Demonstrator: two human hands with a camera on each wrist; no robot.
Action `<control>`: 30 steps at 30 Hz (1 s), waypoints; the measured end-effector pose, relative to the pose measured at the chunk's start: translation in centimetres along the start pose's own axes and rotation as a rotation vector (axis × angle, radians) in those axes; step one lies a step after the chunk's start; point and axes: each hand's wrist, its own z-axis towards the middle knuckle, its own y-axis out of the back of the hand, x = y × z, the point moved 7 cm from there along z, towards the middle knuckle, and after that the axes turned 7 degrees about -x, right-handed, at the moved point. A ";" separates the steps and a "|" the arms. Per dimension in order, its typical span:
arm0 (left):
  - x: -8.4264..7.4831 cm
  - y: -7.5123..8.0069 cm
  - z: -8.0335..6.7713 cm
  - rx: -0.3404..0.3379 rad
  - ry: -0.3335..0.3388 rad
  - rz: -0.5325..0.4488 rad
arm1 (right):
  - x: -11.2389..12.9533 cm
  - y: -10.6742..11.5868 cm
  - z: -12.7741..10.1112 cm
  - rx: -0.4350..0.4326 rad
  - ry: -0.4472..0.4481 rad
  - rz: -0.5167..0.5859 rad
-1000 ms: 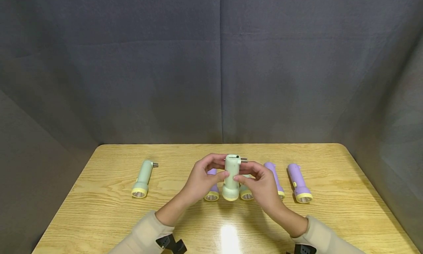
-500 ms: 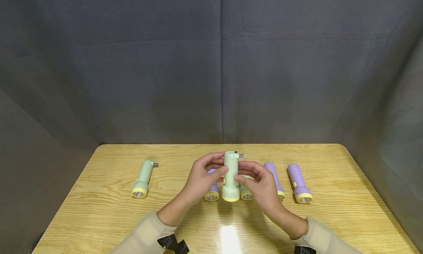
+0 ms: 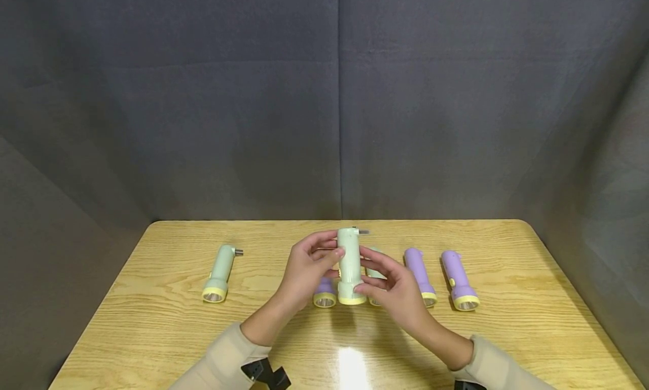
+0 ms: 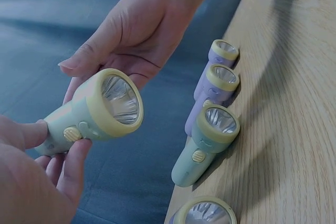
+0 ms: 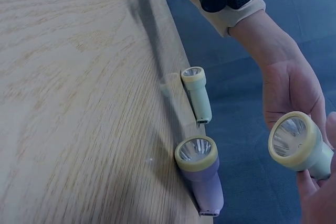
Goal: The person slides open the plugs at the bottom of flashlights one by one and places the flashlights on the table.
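Note:
Both hands hold a pale green flashlight (image 3: 350, 269) above the table, its yellow-rimmed lens end down and its metal plug prongs (image 3: 364, 232) sticking out at the top right. My left hand (image 3: 299, 274) pinches the upper body, thumb in front and fingers behind. Low on the flashlight, the thumb of my right hand (image 3: 403, 291) lies at the flared head, with the other fingers behind. The left wrist view shows the held flashlight's clear lens (image 4: 121, 100) and a yellow switch (image 4: 72, 134) near the left fingertips.
On the wooden table (image 3: 152, 333) lie a green flashlight (image 3: 221, 274) at left, a purple flashlight (image 3: 325, 291) and another green one (image 3: 374, 273) partly hidden behind the hands, and two purple flashlights (image 3: 418, 271) (image 3: 458, 280) at right. A dark curtain (image 3: 253, 125) stands behind.
The held flashlight has shifted slightly left and away and turned, so its top socket face is tipped out of sight. The right thumb has slid from its body down to its head.

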 end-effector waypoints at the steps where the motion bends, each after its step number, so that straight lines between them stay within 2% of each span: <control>1: 0.0 0.0 0.0 -0.006 0.004 -0.002 | 0.0 -0.1 0.0 0.017 0.003 -0.011; 7: 0.1 0.3 0.1 -0.042 0.016 -0.004 | -0.2 -0.5 -0.3 0.150 -0.028 -0.031; 11: 0.1 0.4 0.2 -0.052 0.026 -0.011 | -0.4 -0.8 -0.6 0.199 -0.059 -0.042; 22: 0.4 0.5 0.4 -0.067 0.062 0.001 | -0.8 -1.2 -0.8 0.163 -0.076 -0.064; 30: 0.7 0.6 0.5 -0.060 0.088 -0.006 | -0.8 -1.1 -0.7 0.121 -0.095 -0.040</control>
